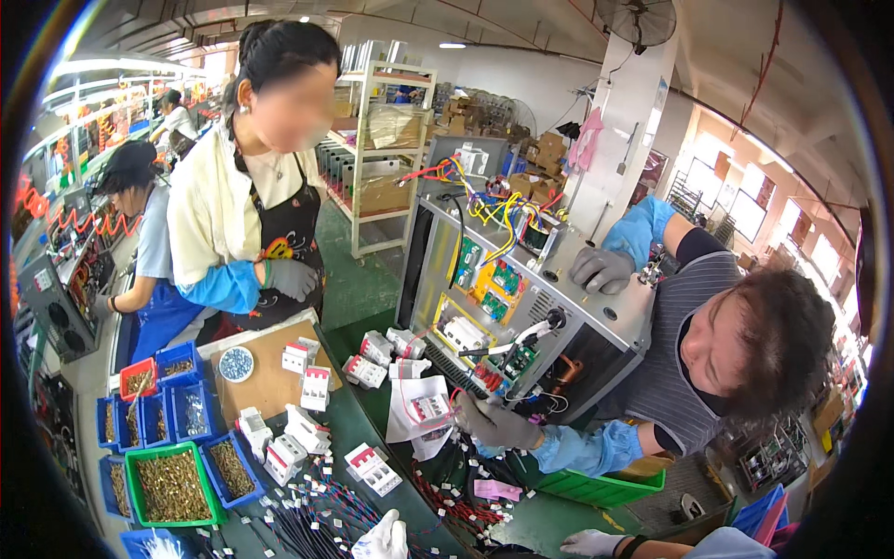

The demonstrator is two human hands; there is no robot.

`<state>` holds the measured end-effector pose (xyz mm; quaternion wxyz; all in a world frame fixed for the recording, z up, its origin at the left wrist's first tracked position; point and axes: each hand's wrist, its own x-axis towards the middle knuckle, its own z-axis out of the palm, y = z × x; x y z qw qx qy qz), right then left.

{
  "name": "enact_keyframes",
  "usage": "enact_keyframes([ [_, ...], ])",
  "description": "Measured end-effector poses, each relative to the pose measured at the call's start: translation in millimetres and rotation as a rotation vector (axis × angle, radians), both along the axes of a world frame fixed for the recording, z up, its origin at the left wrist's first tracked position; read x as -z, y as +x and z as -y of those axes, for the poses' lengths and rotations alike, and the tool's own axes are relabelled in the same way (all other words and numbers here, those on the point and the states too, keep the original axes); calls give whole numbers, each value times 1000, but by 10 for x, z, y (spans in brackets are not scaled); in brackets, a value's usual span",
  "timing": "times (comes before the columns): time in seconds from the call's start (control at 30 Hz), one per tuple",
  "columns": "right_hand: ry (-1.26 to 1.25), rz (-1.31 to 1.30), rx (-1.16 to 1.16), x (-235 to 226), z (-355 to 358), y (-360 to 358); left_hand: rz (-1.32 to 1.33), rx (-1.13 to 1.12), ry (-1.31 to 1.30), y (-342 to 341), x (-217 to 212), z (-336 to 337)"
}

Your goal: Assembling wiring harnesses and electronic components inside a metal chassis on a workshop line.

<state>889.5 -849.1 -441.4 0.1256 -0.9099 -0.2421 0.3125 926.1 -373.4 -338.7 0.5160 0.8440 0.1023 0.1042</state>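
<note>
Green workbench (358,433): white breaker boxes (315,388) scattered; left hand (384,538), right hand (589,542) gloved, grip unclear.

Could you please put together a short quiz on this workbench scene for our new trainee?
1. True or false: the green bin holds small brass-coloured parts.
2. The co-worker's upper grey-gloved hand rests on: A) the grey cabinet; B) a blue bin; C) the floor.
3. Fill in: the wearer's left hand and right hand wear ___ gloves.
Key: 1 true; 2 A; 3 white.
</note>
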Motion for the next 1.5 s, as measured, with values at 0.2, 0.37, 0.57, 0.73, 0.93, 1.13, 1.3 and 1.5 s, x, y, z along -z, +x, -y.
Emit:
enact_keyframes([
  [0.2,48,39,-85,149,20,-6,18,22,37,-11,-27,21],
  [0.37,121,20,-41,300,92,-64,15,13,-10,-28,-39,52],
  [0.57,92,38,-77,437,175,-59,1,31,43,-40,-46,65],
  [0.73,149,-9,18,341,78,-47,26,40,23,-57,-1,97],
  [0.93,34,-268,356,-167,-141,-12,47,18,5,-71,103,170],
  [1.13,23,-269,281,360,10,13,88,25,31,-57,145,188],
  [1.3,173,-49,131,1162,305,-45,122,51,127,-65,89,202],
  [1.5,77,-109,173,1452,362,28,113,78,198,-78,3,264],
])
